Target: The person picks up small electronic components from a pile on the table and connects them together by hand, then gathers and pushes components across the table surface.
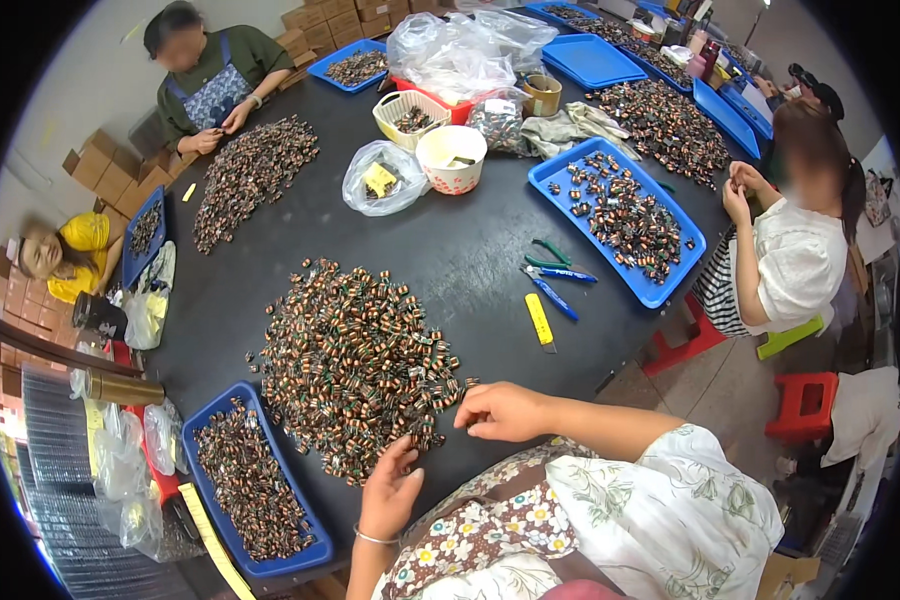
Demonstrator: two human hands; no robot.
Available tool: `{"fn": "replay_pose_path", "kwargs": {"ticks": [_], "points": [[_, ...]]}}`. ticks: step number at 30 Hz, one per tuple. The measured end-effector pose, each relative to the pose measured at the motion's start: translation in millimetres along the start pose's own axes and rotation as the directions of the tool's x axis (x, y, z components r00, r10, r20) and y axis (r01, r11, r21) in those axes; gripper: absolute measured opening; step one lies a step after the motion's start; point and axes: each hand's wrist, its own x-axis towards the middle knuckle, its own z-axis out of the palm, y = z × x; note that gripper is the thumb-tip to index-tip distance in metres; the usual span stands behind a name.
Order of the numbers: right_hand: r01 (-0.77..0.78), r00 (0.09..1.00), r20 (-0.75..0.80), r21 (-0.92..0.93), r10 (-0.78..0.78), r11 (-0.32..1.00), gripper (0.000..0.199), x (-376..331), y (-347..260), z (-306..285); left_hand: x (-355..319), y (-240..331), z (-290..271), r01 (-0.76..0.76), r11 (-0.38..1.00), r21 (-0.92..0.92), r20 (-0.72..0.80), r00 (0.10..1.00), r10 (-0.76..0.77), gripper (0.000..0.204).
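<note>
A large heap of small copper-wound coil parts (355,360) with dark ends and green bits lies on the black table before me. My left hand (390,492), with a bangle at its wrist, is at the heap's near edge. Its fingers are loosely bent toward the parts, thumb apart, and I see nothing held. To the heap's right, my right hand (507,411) hovers low at the table edge, fingers curled down but not closed. Whether a small part sits under those fingertips is hidden. A blue tray (322,548) full of similar parts stands left of my left hand.
Beyond my right hand lie a yellow box cutter (539,318), blue-handled tweezers (556,299) and green-and-blue cutters (562,270). Another blue tray (660,297) holds parts. A floral tub (452,160) and a plastic bag (380,205) stand mid-table. Co-workers sit around the table.
</note>
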Motion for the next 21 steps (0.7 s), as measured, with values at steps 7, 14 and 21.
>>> {"fn": "replay_pose_path", "kwargs": {"ticks": [7,14,21], "points": [[0.026,0.999,-0.028,0.021,-0.026,0.999,0.018,-8,12,3,50,9,36,-0.158,0.982,0.106,0.156,0.978,0.141,0.046],[0.070,0.962,-0.261,-0.064,-0.085,0.995,0.015,-11,20,-2,56,15,52,-0.238,0.954,0.183,0.112,0.969,0.220,0.040],[0.060,0.986,-0.161,0.163,-0.034,0.985,0.013,-11,-8,1,31,3,54,-0.003,0.953,-0.303,0.131,0.990,0.045,0.036]]}}
